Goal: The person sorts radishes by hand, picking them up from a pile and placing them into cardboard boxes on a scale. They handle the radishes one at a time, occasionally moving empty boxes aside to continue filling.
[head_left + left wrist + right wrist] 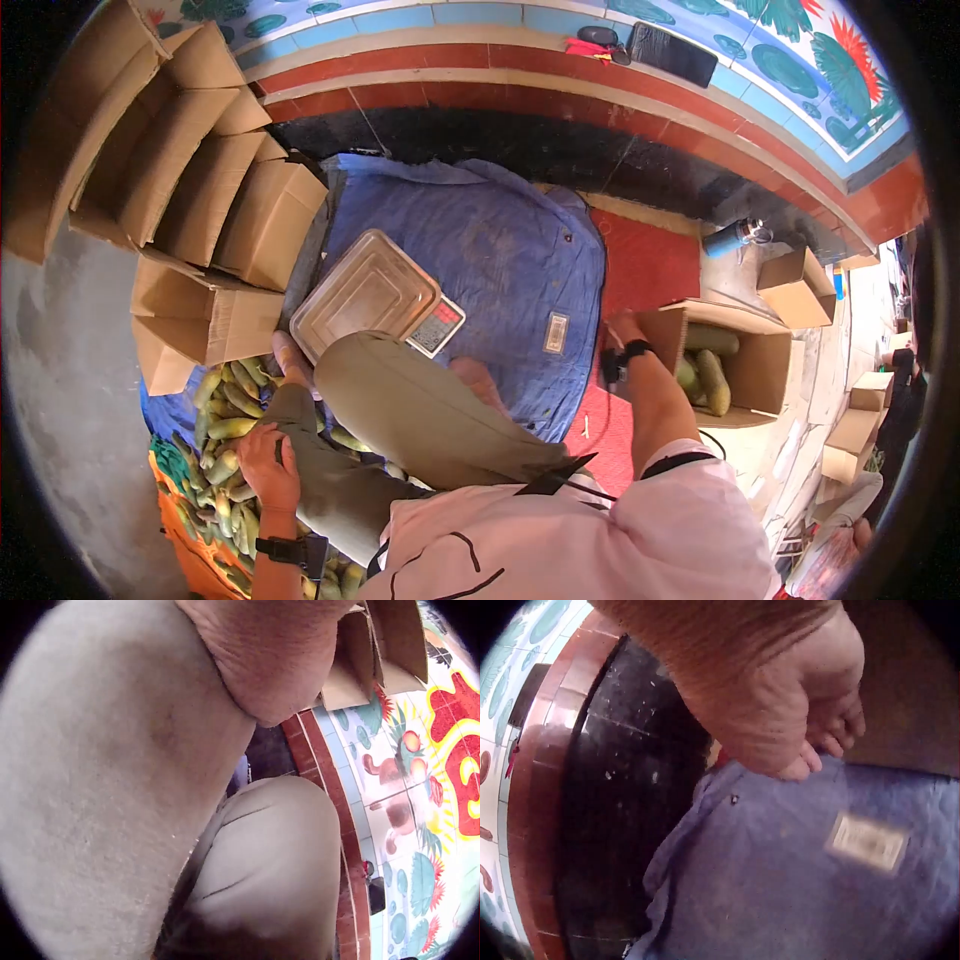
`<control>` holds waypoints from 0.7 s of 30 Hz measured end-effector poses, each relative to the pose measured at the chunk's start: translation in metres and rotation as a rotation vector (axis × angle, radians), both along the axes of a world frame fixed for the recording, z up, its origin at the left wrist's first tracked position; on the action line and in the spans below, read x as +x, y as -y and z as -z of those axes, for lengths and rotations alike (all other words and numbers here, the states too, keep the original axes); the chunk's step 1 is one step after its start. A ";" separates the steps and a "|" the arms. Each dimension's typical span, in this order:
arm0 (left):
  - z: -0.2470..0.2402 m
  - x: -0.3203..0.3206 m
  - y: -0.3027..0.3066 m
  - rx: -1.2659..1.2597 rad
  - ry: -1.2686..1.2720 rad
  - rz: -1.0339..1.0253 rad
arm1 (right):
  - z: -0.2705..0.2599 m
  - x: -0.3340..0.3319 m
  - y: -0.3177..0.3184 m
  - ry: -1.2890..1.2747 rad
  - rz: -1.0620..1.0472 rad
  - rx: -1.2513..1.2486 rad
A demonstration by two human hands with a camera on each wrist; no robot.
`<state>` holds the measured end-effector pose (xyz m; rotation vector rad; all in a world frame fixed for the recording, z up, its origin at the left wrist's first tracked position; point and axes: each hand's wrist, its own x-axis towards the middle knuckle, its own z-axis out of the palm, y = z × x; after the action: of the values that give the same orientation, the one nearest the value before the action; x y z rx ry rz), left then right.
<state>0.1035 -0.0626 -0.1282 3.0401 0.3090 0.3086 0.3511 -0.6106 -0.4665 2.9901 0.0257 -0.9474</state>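
Beside the bent leg, my left hand (270, 468) lies against the trouser thigh (340, 490), its fingers loosely bent. The left wrist view shows the base of that hand (270, 660) against the trouser cloth. Green and yellow cucumbers (222, 490) are heaped under and beside it. At the near left side of an open carton (745, 400), my right hand (627, 335) has bent fingers. In the right wrist view this hand (780, 712) is beside the carton's brown panel (907, 697); whether it grips the panel is hidden. Several large cucumbers (713, 380) lie inside the carton.
A clear plastic tub (370, 285) sits on a scale (438, 327) on the blue sheet (500, 250). A pale label (556, 333) lies farther right. Empty cartons (270, 225) stand at left, a bottle (730, 238) and small carton (797, 288) at right.
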 end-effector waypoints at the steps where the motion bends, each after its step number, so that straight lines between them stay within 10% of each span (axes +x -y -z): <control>1: 0.001 -0.001 0.000 -0.002 0.009 -0.004 | -0.023 -0.001 0.015 0.024 0.032 -0.072; 8: 0.005 -0.004 0.001 0.004 0.077 -0.040 | 0.053 -0.033 0.223 0.109 0.237 -0.301; 10: 0.003 -0.003 0.001 0.035 0.111 -0.080 | -0.012 -0.039 0.179 0.399 0.350 -0.112; 11: 0.004 -0.001 0.002 0.025 0.103 -0.068 | -0.018 -0.035 0.166 0.378 -0.168 -0.247; 13: 0.005 -0.001 0.003 0.016 0.086 -0.057 | -0.027 -0.013 0.151 0.293 0.390 0.031; 14: 0.006 0.000 0.003 0.010 0.080 -0.052 | 0.043 0.003 0.183 0.499 0.207 0.157; 21: 0.012 -0.005 0.005 0.038 0.140 -0.047 | -0.036 0.124 0.003 0.630 -0.338 0.111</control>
<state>0.0990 -0.0675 -0.1398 3.0314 0.3692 0.5331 0.4747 -0.6140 -0.4301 3.0836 0.5669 0.0374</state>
